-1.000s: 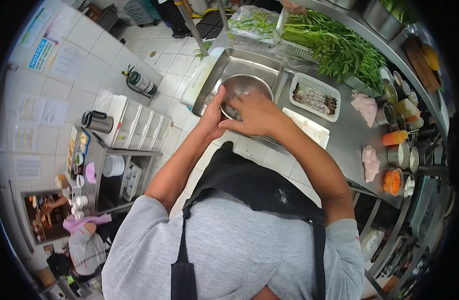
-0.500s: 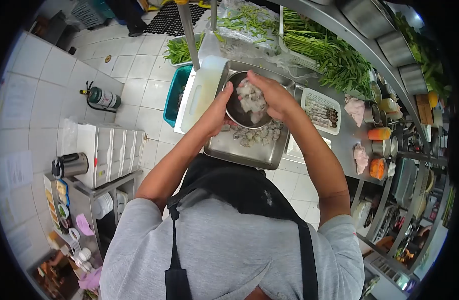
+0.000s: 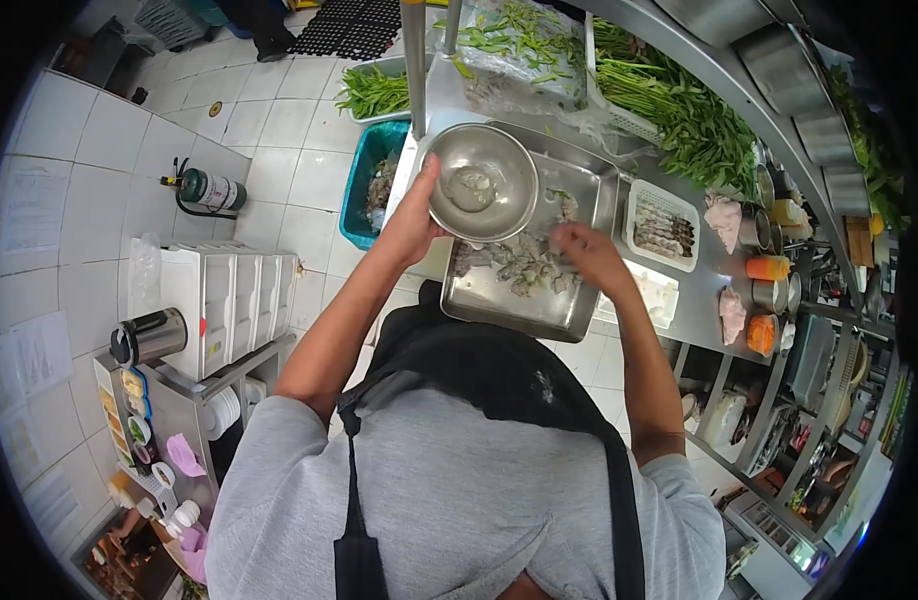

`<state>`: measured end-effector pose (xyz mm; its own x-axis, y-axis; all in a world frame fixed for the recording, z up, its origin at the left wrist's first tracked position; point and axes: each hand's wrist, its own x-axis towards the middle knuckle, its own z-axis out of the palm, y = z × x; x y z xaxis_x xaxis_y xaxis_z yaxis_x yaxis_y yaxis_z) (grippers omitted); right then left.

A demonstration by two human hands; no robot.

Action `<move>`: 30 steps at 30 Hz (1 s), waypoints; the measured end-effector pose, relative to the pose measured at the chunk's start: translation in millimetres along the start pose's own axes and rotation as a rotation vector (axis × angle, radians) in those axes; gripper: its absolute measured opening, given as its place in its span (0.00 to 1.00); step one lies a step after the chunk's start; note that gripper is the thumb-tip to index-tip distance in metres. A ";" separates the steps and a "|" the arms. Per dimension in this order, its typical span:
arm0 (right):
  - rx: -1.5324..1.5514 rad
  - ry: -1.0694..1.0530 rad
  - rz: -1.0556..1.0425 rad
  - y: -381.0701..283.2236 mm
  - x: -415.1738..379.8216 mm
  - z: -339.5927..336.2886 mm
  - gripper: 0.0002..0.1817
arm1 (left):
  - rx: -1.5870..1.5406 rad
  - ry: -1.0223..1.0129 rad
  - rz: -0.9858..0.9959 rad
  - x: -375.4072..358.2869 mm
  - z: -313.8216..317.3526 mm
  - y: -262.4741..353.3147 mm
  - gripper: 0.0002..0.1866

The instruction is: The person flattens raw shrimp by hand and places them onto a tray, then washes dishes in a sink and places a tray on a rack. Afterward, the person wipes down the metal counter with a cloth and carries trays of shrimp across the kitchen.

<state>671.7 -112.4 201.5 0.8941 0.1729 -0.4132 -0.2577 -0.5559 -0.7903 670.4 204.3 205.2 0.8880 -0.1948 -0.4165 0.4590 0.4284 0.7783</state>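
My left hand [image 3: 415, 222] grips the rim of a round steel bowl [image 3: 482, 181], held tilted over a rectangular steel tray [image 3: 591, 190]. A little pale seafood lies at the bowl's bottom. A heap of grey-white raw seafood pieces [image 3: 519, 262] lies in the tray. My right hand [image 3: 586, 251] is down in the tray at the right side of that heap, fingers curled on the pieces.
A white basket of shrimp [image 3: 663, 228] stands right of the tray. Beyond it are sauce containers [image 3: 769, 268] and pale meat pieces [image 3: 730, 222]. Leafy greens [image 3: 679, 110] fill the counter's far end. A teal bin [image 3: 376, 188] sits on the floor at left, near a gas cylinder [image 3: 205, 191].
The seafood that filled the bowl now lies in the tray. My right hand left the bowl and dropped into the tray. My left hand still holds the bowl, now nearly bare.
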 end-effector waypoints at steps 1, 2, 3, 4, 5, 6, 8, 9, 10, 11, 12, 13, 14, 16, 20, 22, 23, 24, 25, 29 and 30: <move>-0.374 0.012 -0.117 3.0 -3.7 7.0 0.23 | -0.006 0.008 0.021 -1.9 -4.6 0.1 0.41; -0.559 0.159 -0.298 5.0 -7.0 7.3 0.22 | -0.012 -0.008 0.009 -4.5 -9.9 0.5 0.42; -0.552 0.153 -0.300 -21.8 -9.9 8.2 0.22 | -0.008 0.000 0.007 -7.7 -10.4 2.4 0.42; -0.460 0.209 -0.356 -52.2 -10.7 9.4 0.20 | -0.013 0.039 0.021 -11.1 -10.1 3.5 0.41; -0.365 0.270 -0.403 -79.1 -11.0 13.3 0.18 | -0.016 0.072 0.030 -14.7 -8.9 2.8 0.41; -0.457 0.249 -0.583 -104.0 -6.7 20.3 0.16 | -0.005 0.062 0.010 -16.8 -10.5 1.7 0.41; -0.636 0.141 -0.775 -139.6 12.6 46.1 0.13 | -0.075 -0.023 0.018 -17.7 -15.0 1.6 0.42; -0.719 0.045 -0.795 -152.3 23.7 61.6 0.12 | -0.088 -0.038 0.035 -21.7 -11.5 4.8 0.42; -0.806 0.008 -0.790 -157.1 38.0 79.7 0.11 | -0.103 -0.027 0.052 -25.5 -6.4 8.7 0.42; -0.891 -0.031 -0.796 -156.6 50.6 95.1 0.11 | -0.116 -0.008 0.077 -29.7 -6.3 13.3 0.41; -0.888 -0.034 -0.812 -156.8 57.1 103.5 0.11 | -0.114 0.002 0.089 -31.2 -9.8 14.7 0.41; -0.914 -0.078 -0.796 -157.8 63.8 114.0 0.11 | -0.108 0.026 0.086 -31.5 -14.6 14.0 0.41; -0.941 -0.125 -0.781 -158.7 70.7 124.3 0.11 | -0.106 0.053 0.085 -32.3 -21.9 13.9 0.40; -0.835 -0.062 -0.847 -166.9 64.0 128.3 0.11 | -0.133 0.089 0.098 -36.8 -41.7 15.1 0.39; -0.458 0.110 -0.867 -179.9 22.6 98.0 0.08 | -0.125 0.223 0.118 -41.3 -100.1 11.6 0.34; -0.438 0.142 -0.689 -161.9 3.2 77.0 0.08 | -0.087 0.357 0.089 -37.1 -141.7 4.7 0.32; -0.473 0.131 -0.594 -145.3 -6.0 66.6 0.08 | -0.038 0.465 0.021 -35.2 -159.3 3.4 0.30; -0.509 0.125 -0.499 -125.1 -12.0 58.9 0.07 | -0.002 0.452 -0.039 -29.7 -182.2 -0.3 0.30; -0.513 0.140 -0.489 -99.9 -13.5 56.3 0.07 | 0.035 0.436 -0.097 -24.0 -208.5 -5.2 0.30; -0.651 0.189 -0.227 2.3 -27.4 52.7 0.15 | 0.294 0.473 -0.160 11.5 -249.7 -22.0 0.31; -0.652 0.275 -0.288 4.9 -33.9 50.0 0.16 | 0.776 0.591 0.027 33.6 -277.2 -40.9 0.32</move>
<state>621.8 -80.4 189.0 0.9743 0.2224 -0.0358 0.1916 -0.9017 -0.3875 674.0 424.8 29.2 0.8389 0.3716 -0.3976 0.5168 -0.3148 0.7962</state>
